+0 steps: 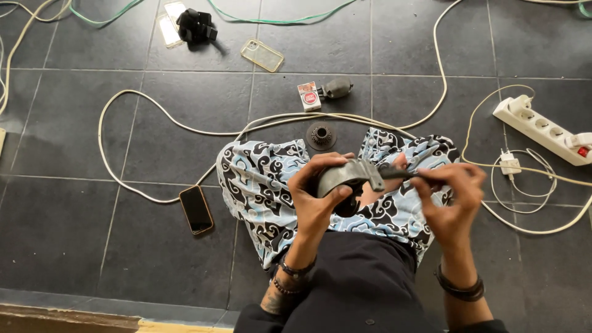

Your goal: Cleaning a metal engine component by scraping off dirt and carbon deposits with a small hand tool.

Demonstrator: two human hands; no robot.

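The left hand [317,197] is closed around a curved grey metal part [344,179], thumb underneath and fingers wrapped over the top edge. The right hand [453,197] is closed in a pinch on a thin dark tool [401,174], whose tip meets the right end of the part. Both are held in the air above the lap, over patterned blue, black and white shorts [265,179]; the person sits on a dark tiled floor [123,246].

Risks, judged from this position:

- Tool slip. The tip bears on a small contact point near the left fingers. A sideways slip would likely drive it into the left thumb or the thigh below.
- Dropped part. The part has no support other than the one grip. If that grip loosens under tool pressure, it falls onto the lap or the tiles.
- Lost small pieces. Anything freed from the part could roll under the legs or among the cables.

Surroundings:

- A round toothed disc [321,135] lies on the floor just beyond the knees, with a small red and white box [309,96] and a dark bulb-shaped object [336,89] farther out.
- A phone [197,209] lies face up beside the left leg, within reach of a falling part.
- White cables [148,123] loop round the legs. A power strip [542,129] and a plugged charger [510,164] sit to the right; a snagged foot could drag them.
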